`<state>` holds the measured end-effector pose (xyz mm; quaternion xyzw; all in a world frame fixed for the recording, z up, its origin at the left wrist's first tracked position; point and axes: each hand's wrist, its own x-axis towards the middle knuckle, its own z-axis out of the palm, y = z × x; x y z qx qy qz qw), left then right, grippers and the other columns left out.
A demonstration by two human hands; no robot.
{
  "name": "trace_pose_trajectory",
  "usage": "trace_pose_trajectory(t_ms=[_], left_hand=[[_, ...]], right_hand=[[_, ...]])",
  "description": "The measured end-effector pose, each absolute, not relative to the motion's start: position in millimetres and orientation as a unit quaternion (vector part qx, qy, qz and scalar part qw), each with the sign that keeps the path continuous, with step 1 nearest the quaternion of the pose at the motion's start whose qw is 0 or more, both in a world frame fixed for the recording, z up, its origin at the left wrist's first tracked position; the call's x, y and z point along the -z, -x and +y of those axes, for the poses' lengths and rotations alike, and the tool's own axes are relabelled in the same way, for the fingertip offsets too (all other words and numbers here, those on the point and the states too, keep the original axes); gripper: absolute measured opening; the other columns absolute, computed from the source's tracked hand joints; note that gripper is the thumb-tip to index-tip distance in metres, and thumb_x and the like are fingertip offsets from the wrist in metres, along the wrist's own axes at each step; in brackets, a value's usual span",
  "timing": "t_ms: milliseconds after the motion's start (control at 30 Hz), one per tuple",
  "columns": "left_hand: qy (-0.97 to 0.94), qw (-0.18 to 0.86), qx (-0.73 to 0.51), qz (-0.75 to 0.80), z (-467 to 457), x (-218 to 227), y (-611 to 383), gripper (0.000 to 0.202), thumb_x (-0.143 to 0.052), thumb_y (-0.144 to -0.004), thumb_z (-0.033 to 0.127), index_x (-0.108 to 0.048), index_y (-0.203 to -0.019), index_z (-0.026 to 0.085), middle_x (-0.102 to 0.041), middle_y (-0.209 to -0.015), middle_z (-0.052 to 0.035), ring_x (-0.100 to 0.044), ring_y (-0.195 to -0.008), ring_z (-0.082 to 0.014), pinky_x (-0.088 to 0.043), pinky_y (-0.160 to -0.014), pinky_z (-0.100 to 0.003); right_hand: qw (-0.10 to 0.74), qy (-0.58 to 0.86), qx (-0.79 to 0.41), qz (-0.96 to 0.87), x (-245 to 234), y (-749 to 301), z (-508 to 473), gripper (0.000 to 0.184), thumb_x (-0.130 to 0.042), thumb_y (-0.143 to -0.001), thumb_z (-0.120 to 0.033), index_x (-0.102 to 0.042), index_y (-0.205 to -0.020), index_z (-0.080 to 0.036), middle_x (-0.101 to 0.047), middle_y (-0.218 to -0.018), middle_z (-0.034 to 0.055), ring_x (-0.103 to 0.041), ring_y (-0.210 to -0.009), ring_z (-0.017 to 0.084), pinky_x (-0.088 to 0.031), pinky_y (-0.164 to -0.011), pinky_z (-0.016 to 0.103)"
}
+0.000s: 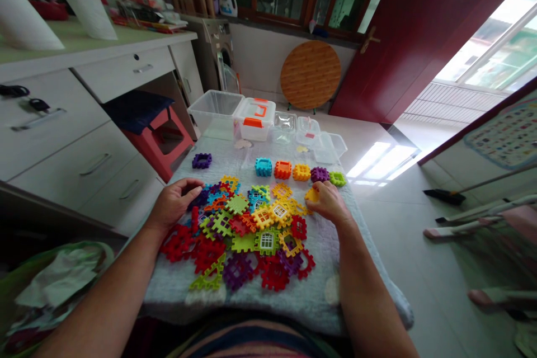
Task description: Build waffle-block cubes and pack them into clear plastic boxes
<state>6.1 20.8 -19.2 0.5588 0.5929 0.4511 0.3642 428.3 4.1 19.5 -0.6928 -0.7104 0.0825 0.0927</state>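
Linking plastic building tiles with notched edges lie heaped in front of me; a green window tile (266,240) and a red tile (274,273) are among them. At the pile's right edge, my right hand (333,202) is closed on a yellow tile (312,196). My left hand (178,201) rests at the pile's left edge beside dark purple tiles (202,197), its fingers curled toward the thumb; whatever it may hold is hidden. Behind the pile stand small blocks of tiles: blue (263,167), orange (283,169), yellow (301,172), purple (320,174) and green (337,179).
The tiles lie on a cloth-covered table (168,285). A purple block (202,160) sits at the far left. Along the back edge are clear plastic bins (216,114) and a lidded box with orange clips (255,120). A red stool (161,140) stands left of the table.
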Motion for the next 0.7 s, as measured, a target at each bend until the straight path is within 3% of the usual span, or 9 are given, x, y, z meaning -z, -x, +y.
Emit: trace_pose_trajectory(t_ms=[267, 700], left_hand=[[-0.563, 0.371, -0.440, 0.594, 21, 19, -5, 0.042, -0.070, -0.070, 0.051, -0.068, -0.095, 0.017, -0.071, -0.088, -0.0038, -0.066, -0.079, -0.0196, -0.054, -0.072, -0.028], [-0.579, 0.362, -0.438, 0.585, 21, 24, -3, 0.039, -0.068, -0.074, 0.049, -0.068, -0.097, 0.017, -0.072, -0.092, -0.0048, -0.066, -0.083, -0.0197, -0.053, -0.078, -0.029]], right_hand=[[0.211, 0.616, -0.046, -0.757, -49, -424, 25, 0.043, -0.064, -0.071, -0.028, -0.056, -0.113, -0.020, -0.053, -0.108, 0.0090, -0.050, -0.102, 0.026, -0.041, -0.093, 0.039], [0.028, 0.571, -0.075, -0.817, -45, -422, 97, 0.053, -0.070, -0.070, -0.033, -0.059, -0.119, -0.021, -0.053, -0.118, 0.0115, -0.050, -0.109, 0.029, -0.040, -0.093, 0.042]])
